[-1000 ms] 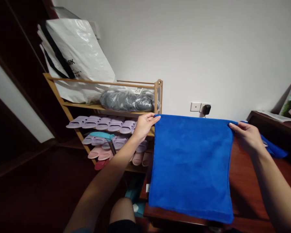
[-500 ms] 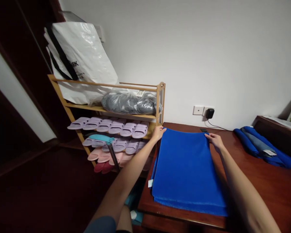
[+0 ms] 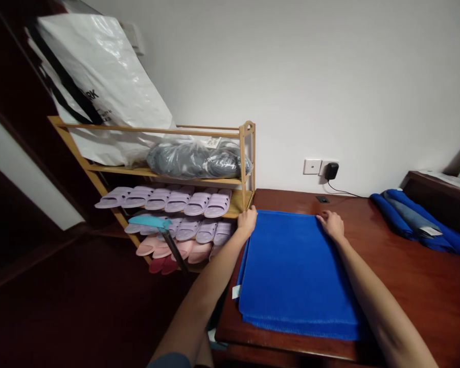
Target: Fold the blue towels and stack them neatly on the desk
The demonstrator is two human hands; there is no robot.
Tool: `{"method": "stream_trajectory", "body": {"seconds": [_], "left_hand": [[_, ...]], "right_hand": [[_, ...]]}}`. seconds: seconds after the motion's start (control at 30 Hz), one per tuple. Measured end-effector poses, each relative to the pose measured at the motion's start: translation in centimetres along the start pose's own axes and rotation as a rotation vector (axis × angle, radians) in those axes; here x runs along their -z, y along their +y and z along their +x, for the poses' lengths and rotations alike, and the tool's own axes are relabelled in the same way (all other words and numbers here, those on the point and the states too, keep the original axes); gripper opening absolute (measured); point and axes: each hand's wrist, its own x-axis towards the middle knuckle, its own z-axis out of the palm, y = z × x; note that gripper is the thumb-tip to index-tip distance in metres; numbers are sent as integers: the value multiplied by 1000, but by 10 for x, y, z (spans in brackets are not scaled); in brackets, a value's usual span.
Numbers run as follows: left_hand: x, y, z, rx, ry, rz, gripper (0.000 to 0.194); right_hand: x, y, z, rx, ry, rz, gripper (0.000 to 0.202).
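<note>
We can't tell if left hand (image 3: 248, 221) or right hand (image 3: 332, 225) fingers clamp; we'd square blue cloth (image 3: 293, 271) between them.

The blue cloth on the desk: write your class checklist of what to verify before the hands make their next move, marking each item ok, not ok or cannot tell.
1. Blue cloth spread flat on the desk: ok, no large creases show.
2. Hands placed at the far corners: ok, left hand at the far left, right hand at the far right.
3. Fingers gripping the cloth firmly: cannot tell.
4. Layers flush: not ok, lower edges show beyond the top layer at the left and near sides.
5. White tag tucked in: not ok, it sticks out on the left.
6. Blue bundle apart from the cloth: ok, it lies off to the right.
</note>
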Motion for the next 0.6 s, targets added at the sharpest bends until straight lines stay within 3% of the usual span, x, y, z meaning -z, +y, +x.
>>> {"method": "stream_trajectory", "body": {"seconds": [0.07, 0.2, 0.33, 0.43, 0.5, 0.6], "left_hand": [[3, 5, -9, -104, -3, 19, 41], [1, 6, -22, -335, -111, 22, 55], [-3, 4, -20, -356, -232, 43, 59], [5, 12, -27, -362, -231, 56, 59], [15, 20, -49, -398, -213, 50, 60], [31, 23, -109, -572, -236, -12, 64]], "right_hand": [[0, -7, -11, 93, -5, -70, 63], [-3, -14, -34, 284, -199, -167, 70], [-6, -16, -41, 279, -303, -254, 77], [1, -25, -47, 282, -289, -300, 78], [10, -34, -64, 290, -273, -318, 78], [23, -42, -118, 329, -314, -323, 77]]}}
